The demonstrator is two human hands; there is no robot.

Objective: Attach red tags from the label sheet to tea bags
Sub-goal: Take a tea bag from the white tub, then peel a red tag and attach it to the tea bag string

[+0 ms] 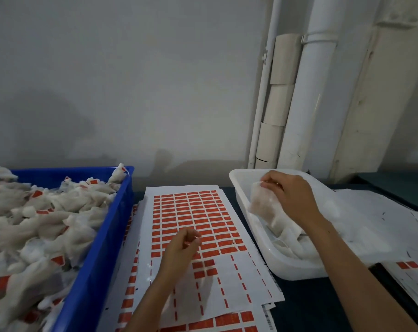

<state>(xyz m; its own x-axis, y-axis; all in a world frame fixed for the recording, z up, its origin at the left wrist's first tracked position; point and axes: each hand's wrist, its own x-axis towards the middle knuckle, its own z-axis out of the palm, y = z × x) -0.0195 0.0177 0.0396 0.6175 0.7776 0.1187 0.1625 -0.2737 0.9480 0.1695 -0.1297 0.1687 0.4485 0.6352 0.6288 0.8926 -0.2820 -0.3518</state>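
Observation:
A white label sheet (193,212) with rows of red tags lies in the middle of the table. My left hand (179,248) hovers over its lower rows with fingertips pinched together; whether a tag is between them I cannot tell. My right hand (291,195) reaches into a white tub (241,188) and pinches the top of a white tea bag (263,204), lifted above more bags in the tub. A blue crate (107,236) at the left is heaped with tea bags (35,224) that carry red tags.
More label sheets (227,317) lie stacked under the top one. Used white backing sheets (382,224) pile up at the right, over the tub's edge. A grey wall with white pipes (310,92) stands behind the dark table.

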